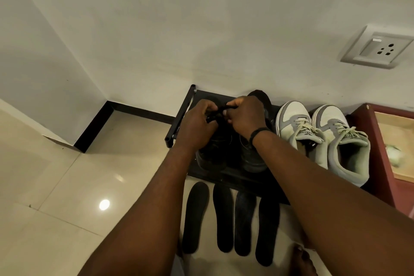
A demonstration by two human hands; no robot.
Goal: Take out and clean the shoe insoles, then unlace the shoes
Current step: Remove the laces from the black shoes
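Observation:
Two black shoes (253, 157) stand side by side on a low black shoe rack (179, 119) against the wall. Over the left black shoe (212, 157), my left hand (197, 125) and my right hand (246, 116) are pinched together on a black shoelace (220, 111) that runs between the fingers. Several black insoles (195, 217) lie in a row on the tiled floor just in front of the rack. A pair of grey and white sneakers (318, 139), still laced, stands on the rack to the right of the black pair.
A dark red wooden cabinet (378, 152) stands right of the rack. A wall socket (378, 48) is mounted above it. The white wall makes a corner at the left with a black skirting (94, 127). Glossy beige floor tiles (67, 197) spread to the left. My foot (302, 262) shows at the bottom.

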